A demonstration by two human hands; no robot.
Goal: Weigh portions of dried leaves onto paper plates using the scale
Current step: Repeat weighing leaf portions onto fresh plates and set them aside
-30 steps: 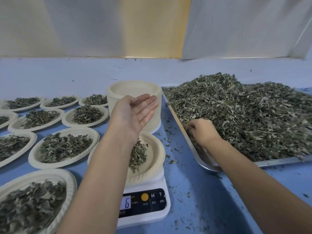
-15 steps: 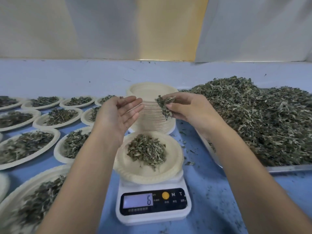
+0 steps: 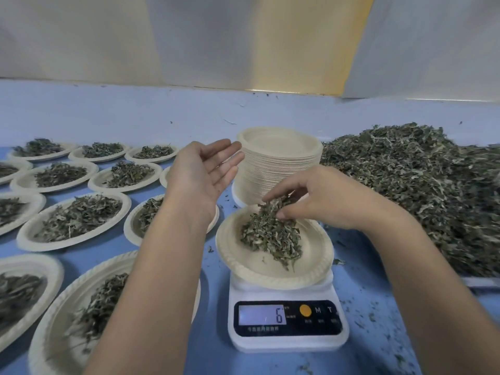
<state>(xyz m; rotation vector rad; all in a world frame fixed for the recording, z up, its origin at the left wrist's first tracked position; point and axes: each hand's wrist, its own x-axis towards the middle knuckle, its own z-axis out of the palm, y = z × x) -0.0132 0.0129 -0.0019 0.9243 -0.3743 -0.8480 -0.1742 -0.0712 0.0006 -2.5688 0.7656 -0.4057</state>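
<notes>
A white digital scale [image 3: 288, 324] stands on the blue table and its display reads 6. On it sits a paper plate [image 3: 311, 262] with a small heap of dried leaves [image 3: 270, 238]. My right hand [image 3: 316, 197] hovers over the plate's far side, fingers curled round a bunch of dried leaves that touches the heap. My left hand [image 3: 204, 174] is raised to the left of the plate, palm up, fingers straight, holding nothing. A large pile of dried leaves [image 3: 422, 185] fills a metal tray at the right.
A tall stack of paper plates [image 3: 278, 158] stands behind the scale. Several filled plates [image 3: 73, 219] cover the table to the left and front left. The tray's metal edge [image 3: 480, 281] shows at the right. Leaf crumbs lie scattered on the blue table [image 3: 373, 307].
My right hand took leaves from the tray pile, carried them left and lowered them onto the plate on the scale. My left hand stayed raised and open. The display still reads 6.
</notes>
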